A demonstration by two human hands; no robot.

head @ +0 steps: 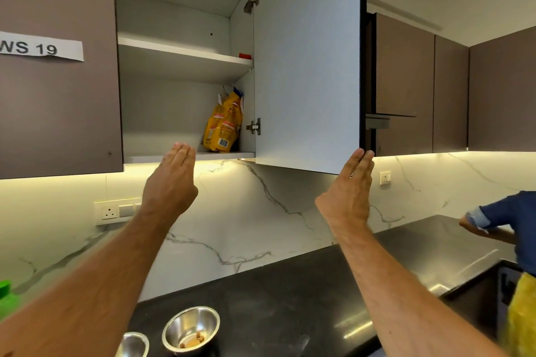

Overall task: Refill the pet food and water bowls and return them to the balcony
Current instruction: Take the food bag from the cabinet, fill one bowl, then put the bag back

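retrieval step: the left hand (171, 182) and right hand (349, 197) are rising empty, fingers pressed flat together, toward the open cabinet (307, 61). the yellow food bag (222, 124) is leaning in the bottom shelf's right corner; two steel bowls (190, 330) are waiting on the counter (290, 298) below. next, probably: grasping the bag.

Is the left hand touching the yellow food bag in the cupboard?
Apart. The head view shows the left hand below the shelf edge, with bare shelf between it and the food bag.

Yellow food bag (222, 124); grey-veined white backsplash (261, 211); black countertop (290, 293); steel bowl (191, 327).
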